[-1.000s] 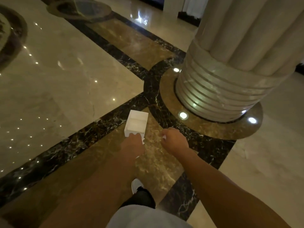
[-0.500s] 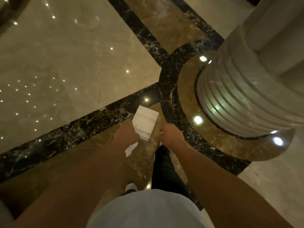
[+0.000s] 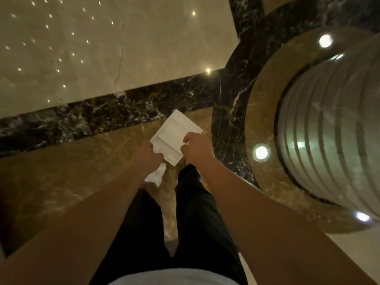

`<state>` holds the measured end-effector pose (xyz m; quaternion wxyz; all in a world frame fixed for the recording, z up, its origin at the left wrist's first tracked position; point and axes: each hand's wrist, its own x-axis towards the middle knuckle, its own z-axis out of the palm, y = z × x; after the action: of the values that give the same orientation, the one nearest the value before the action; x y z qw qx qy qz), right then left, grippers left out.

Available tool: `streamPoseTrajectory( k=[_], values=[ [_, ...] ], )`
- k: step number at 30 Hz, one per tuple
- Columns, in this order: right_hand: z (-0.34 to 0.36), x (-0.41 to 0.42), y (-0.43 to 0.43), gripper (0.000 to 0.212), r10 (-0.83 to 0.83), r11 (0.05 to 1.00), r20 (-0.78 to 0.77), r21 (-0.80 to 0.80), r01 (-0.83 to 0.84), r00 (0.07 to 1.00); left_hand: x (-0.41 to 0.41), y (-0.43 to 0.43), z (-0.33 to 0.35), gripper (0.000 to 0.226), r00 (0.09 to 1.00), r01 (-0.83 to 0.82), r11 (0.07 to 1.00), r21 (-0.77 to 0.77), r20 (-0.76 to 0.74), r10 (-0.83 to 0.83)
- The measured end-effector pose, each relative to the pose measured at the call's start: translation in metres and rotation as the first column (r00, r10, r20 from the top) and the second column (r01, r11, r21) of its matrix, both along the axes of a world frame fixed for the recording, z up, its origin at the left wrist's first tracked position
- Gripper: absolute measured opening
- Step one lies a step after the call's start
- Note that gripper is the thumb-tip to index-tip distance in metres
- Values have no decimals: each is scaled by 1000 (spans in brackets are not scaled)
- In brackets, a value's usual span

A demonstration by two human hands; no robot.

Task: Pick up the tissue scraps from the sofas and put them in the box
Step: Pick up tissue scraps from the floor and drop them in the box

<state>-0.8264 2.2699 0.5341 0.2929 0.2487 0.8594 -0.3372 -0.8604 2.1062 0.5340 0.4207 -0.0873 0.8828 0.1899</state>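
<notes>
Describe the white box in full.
The white box is small, square and shallow, apparently cardboard, with raised inner ridges. It is held tilted above the marble floor. The left hand grips its near-left edge, with tissue hanging below; the right hand pinches its right edge, a tissue scrap at its fingertips.

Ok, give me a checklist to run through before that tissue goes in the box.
1. Box held: ok, the left hand grips its near edge.
2. Box opening facing up: ok, the inside shows.
3. Right hand at the box: ok, over its right edge with a bit of white tissue pinched.
4. Loose tissue secured: not ok, it hangs below the left hand, outside the box.
5. Any scrap already inside: cannot tell.
6. Path clear: ok, the column stands off to the right.
</notes>
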Motion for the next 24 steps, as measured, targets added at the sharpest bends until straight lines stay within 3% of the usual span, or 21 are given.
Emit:
streamPoseTrajectory(
  k=[3,7,10,12,16,24],
  values=[
    [-88,-23,20,23,-103,994,22,-36,103,994,-17,34,-85,38,993,-120,992,41,-5,121],
    [-230,-37,23,25,-123,990,13,-75,123,992,-16,56,-234,39,921,-375,920,116,158,355],
    [-329,-33,15,33,-112,989,0,-97,111,994,-12,53,-336,38,808,-582,793,180,232,541],
    [-384,-25,9,40,-140,987,-25,-82,138,990,-12,44,-390,42,761,-649,729,221,198,618],
    [-432,-3,-4,49,-97,995,-9,-18,97,995,-14,23,-442,42,861,-498,838,222,9,509],
    [-387,-2,-29,50,15,999,143,25,-19,990,-9,-30,-409,36,963,-263,951,162,-14,269]
  ],
)
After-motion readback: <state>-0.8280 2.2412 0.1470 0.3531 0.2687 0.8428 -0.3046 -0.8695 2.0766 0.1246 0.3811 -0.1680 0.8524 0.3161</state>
